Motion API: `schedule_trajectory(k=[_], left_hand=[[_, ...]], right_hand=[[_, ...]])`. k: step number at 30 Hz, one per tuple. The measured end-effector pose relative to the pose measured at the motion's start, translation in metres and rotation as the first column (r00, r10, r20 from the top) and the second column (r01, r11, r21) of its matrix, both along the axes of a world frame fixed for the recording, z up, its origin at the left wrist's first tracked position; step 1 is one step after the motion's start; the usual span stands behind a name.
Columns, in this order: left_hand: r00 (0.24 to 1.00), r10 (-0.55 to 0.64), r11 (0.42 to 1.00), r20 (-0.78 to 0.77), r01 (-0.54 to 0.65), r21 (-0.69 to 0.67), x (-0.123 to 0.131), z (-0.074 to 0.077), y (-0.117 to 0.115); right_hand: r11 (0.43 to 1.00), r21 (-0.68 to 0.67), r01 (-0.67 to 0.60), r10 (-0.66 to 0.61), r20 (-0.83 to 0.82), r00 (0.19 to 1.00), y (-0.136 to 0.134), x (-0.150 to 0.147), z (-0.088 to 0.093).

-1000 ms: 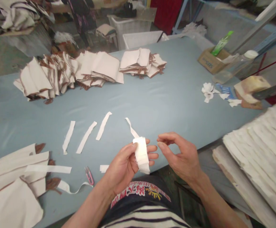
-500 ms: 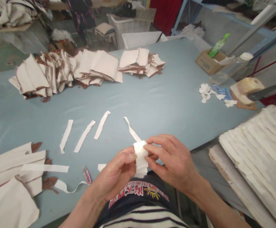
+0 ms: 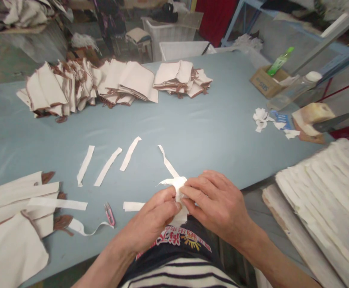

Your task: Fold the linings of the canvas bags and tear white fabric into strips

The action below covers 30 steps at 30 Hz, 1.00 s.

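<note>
Both hands meet at the table's near edge around a bunched white fabric strip (image 3: 179, 183). My left hand (image 3: 159, 208) pinches it from the left, thumb and fingers pressed together. From the right, the thumb and fingertips of my right hand (image 3: 213, 200) close on the same strip. A loose end points left above my left thumb, and folds hang below, partly hidden by the fingers. Just beyond lies a thin twisted white strip (image 3: 168, 162). Beside my left hand rests another white strip (image 3: 133, 206), with pink thread snips (image 3: 109, 215) farther left.
Several white strips (image 3: 108, 167) lie on the blue-grey table (image 3: 210, 132). Cream fabric pieces with brown edging form piles (image 3: 135, 80) at the back and a stack (image 3: 15, 240) at the near left. A cardboard box (image 3: 266, 82), clear bottle (image 3: 294, 92) and white stacked material (image 3: 327, 200) are at right.
The white strip, earlier held flatter and folded between my hands, is now bunched, with a loose end sticking out leftward. My left fingers have moved up and closer to my right hand.
</note>
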<state>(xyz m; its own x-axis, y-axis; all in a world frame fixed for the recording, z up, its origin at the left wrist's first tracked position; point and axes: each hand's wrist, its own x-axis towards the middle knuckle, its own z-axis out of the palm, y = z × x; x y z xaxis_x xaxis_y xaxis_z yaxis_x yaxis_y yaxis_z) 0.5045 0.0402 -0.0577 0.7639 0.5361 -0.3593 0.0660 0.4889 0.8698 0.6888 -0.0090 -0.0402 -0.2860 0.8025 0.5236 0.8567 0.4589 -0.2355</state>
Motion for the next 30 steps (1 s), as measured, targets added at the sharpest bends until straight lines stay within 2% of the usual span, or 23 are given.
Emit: schedule_trajectory(k=[5, 10, 13, 15, 16, 18, 20, 22, 25, 29, 30], left_hand=[[0.990, -0.002, 0.974, -0.142, 0.034, 0.223, 0.005, 0.004, -0.007], [0.983, 0.026, 0.965, -0.183, 0.023, 0.261, 0.010, 0.006, -0.013], [0.973, 0.056, 0.961, -0.222, 0.008, 0.277, 0.011, 0.006, -0.014], [0.975, 0.051, 0.959, -0.218, 0.014, 0.284, 0.011, 0.006, -0.013], [0.979, 0.032, 0.963, -0.203, 0.025, 0.268, 0.010, 0.006, -0.013], [0.988, -0.021, 0.983, -0.151, 0.048, 0.179, 0.008, 0.006, -0.013], [0.992, -0.061, 0.996, -0.110, 0.068, 0.056, 0.004, 0.005, -0.014], [0.993, -0.068, 0.998, -0.101, 0.068, -0.009, -0.001, 0.003, -0.016], [0.992, -0.062, 0.998, -0.114, 0.062, 0.001, -0.005, 0.002, -0.019], [0.993, -0.031, 0.999, -0.113, 0.033, 0.019, -0.005, 0.004, -0.019], [0.994, -0.024, 0.999, -0.111, 0.026, 0.021, -0.005, 0.005, -0.018]], right_hand=[[1.000, -0.019, 0.005, -0.004, 0.023, 1.000, -0.008, -0.001, -0.005], [0.999, -0.031, 0.033, -0.035, -0.053, 0.998, -0.012, -0.001, -0.008], [0.985, -0.170, 0.032, -0.070, -0.223, 0.972, -0.012, 0.000, -0.010], [0.937, -0.350, 0.002, -0.151, -0.399, 0.904, -0.011, 0.003, -0.013], [0.891, -0.454, -0.030, -0.219, -0.485, 0.846, -0.009, 0.005, -0.016], [0.762, -0.631, -0.148, -0.375, -0.616, 0.693, -0.006, 0.010, -0.021], [0.643, -0.702, -0.306, -0.496, -0.686, 0.532, -0.003, 0.014, -0.028], [0.588, -0.693, -0.418, -0.558, -0.721, 0.411, -0.003, 0.016, -0.036], [0.591, -0.655, -0.471, -0.558, -0.753, 0.348, -0.006, 0.012, -0.047], [0.642, -0.552, -0.532, -0.477, -0.831, 0.288, -0.016, 0.003, -0.052], [0.658, -0.535, -0.530, -0.449, -0.844, 0.295, -0.018, 0.001, -0.051]])
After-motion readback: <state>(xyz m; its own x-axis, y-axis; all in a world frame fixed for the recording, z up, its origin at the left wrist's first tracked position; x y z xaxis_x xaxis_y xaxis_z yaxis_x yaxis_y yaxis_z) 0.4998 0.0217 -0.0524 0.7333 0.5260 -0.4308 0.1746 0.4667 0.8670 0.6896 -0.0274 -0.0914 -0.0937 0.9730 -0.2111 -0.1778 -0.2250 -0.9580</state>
